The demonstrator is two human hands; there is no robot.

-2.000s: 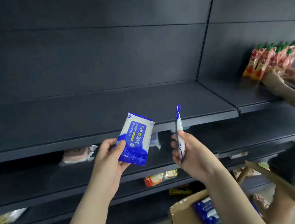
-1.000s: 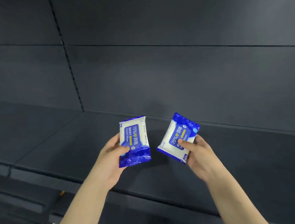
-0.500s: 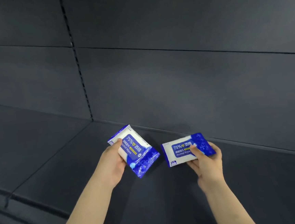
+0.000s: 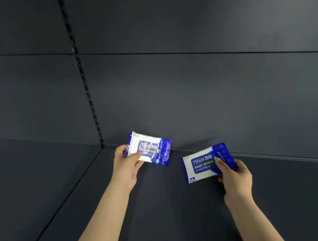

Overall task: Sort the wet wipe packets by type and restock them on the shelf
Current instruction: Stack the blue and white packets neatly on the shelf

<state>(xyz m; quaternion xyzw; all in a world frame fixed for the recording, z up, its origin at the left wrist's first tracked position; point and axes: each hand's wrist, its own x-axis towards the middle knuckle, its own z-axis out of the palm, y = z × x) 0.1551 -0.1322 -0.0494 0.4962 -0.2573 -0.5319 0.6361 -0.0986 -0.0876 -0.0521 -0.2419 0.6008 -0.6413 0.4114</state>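
1. Gripping one packet apiece, both hands reach over the dark shelf (image 4: pixel 162 212), close to its back panel (image 4: pixel 200 97).
2. Left hand (image 4: pixel 126 166): thumb on front, fingers curled behind the white end of the left wipe packet (image 4: pixel 153 148), held tilted against the panel's foot.
3. Right hand (image 4: pixel 235 174): thumb across the blue end of the right wipe packet (image 4: pixel 201 165), fingers beneath; it is low over the shelf, contact unclear.
4. Both packets, apart, show the same blue-and-white "75%" print.
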